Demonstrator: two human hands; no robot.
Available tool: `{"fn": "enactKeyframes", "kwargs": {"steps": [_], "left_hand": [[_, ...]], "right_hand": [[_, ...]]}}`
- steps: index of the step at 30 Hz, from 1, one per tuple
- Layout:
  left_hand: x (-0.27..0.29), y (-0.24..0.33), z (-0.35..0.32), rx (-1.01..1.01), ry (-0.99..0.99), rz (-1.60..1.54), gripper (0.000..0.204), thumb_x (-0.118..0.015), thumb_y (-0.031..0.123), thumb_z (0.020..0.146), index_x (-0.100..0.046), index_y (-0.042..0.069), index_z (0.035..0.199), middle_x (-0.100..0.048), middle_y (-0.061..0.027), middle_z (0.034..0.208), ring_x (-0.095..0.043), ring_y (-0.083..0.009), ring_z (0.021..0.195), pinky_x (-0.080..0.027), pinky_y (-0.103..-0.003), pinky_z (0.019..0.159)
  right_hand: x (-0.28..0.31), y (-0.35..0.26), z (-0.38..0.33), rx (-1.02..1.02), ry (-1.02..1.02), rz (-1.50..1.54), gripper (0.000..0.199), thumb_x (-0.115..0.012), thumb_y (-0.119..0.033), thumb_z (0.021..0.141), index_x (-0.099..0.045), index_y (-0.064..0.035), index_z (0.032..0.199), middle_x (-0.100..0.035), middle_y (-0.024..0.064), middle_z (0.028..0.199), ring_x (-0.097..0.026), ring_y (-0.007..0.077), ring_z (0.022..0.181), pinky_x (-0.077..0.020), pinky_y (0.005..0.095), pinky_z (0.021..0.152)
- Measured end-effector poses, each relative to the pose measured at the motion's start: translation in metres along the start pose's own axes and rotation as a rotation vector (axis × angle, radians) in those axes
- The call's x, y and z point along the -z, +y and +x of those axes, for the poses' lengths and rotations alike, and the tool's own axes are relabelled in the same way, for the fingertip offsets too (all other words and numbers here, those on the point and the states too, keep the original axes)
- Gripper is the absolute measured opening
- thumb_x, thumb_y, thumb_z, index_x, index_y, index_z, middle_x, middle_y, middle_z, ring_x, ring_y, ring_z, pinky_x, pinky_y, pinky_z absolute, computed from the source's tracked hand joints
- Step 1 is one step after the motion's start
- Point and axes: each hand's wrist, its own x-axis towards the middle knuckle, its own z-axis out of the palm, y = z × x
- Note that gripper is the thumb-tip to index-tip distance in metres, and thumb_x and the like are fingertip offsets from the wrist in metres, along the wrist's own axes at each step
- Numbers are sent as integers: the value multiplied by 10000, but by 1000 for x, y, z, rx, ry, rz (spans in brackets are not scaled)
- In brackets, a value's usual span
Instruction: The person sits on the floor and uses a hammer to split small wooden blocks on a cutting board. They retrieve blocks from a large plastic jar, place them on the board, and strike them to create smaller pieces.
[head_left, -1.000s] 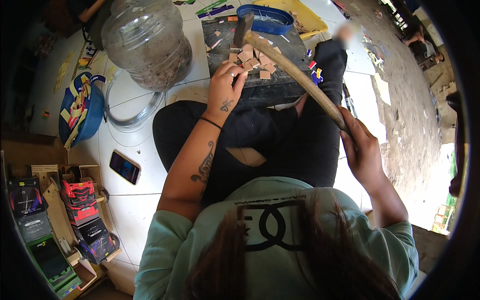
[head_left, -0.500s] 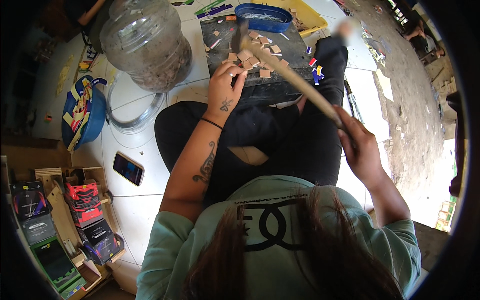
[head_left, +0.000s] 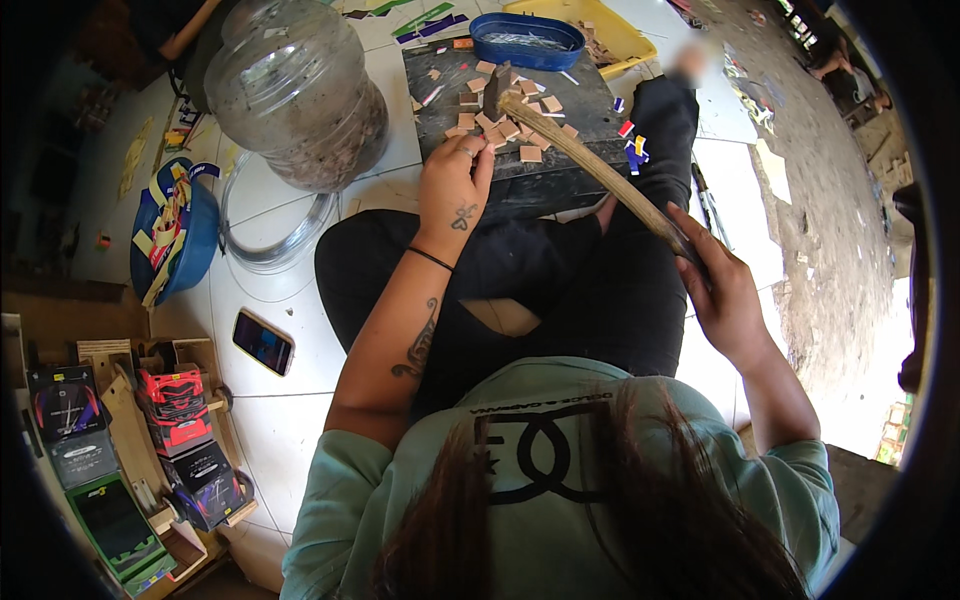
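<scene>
My right hand (head_left: 715, 290) is wrapped round the wooden handle of a hammer (head_left: 600, 165). The hammer's dark head is over several small square brown pieces (head_left: 530, 154) scattered on a dark, flat-topped block (head_left: 590, 100) in front of my crossed legs. My left hand (head_left: 452, 180) rests at the block's near left edge, beside those pieces and just short of the hammer head. Its thumb and forefinger are pinched together at the pieces; what they hold, if anything, is too small to make out.
At the block's far side are a blue oval tray (head_left: 527, 60) of thin metal bits and a yellow tray (head_left: 632, 60). To the left are a large clear plastic bottle (head_left: 290, 90), coiled wire (head_left: 275, 250), a blue tub (head_left: 190, 245), a phone (head_left: 263, 342) and toy trucks (head_left: 180, 430).
The hammer head, blurred and higher before, has come down nearer the small pieces. My left hand keeps its pinch in nearly the same place.
</scene>
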Motion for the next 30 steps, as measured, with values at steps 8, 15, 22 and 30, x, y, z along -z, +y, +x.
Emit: {"fn": "enactKeyframes", "kwargs": {"steps": [8,15,22,30], "left_hand": [[-4,2,-5,-3,0,3,76,-648,73,863,-623,10,829,-623,-135,809,-600,-339,768,-481,-408,705],[-9,-1,-7,-26,35,8,57,-654,61,852,-624,13,851,-626,-131,846,-596,-343,802,-475,-414,734],[-9,-2,-9,-58,53,24,55,-657,56,849,-622,14,854,-625,-126,855,-597,-338,802,-475,-412,736],[-9,0,-9,-59,52,25,52,-653,50,850,-616,14,841,-615,-125,834,-593,-334,793,-471,-412,730]], "right_hand": [[-3,-9,-4,61,-35,-125,594,-565,-28,919,-420,-231,1458,-546,135,836,-604,334,678,-488,440,625],[-3,-5,-7,53,-29,-100,584,-571,-26,913,-444,-231,1444,-563,134,841,-605,331,652,-483,443,620],[-3,-3,-6,119,66,-32,570,-565,-19,915,-456,-222,1437,-565,141,829,-605,331,652,-483,432,617],[-4,-1,-6,66,-35,-75,565,-566,-22,916,-462,-228,1432,-568,142,838,-617,334,652,-496,435,609]]}}
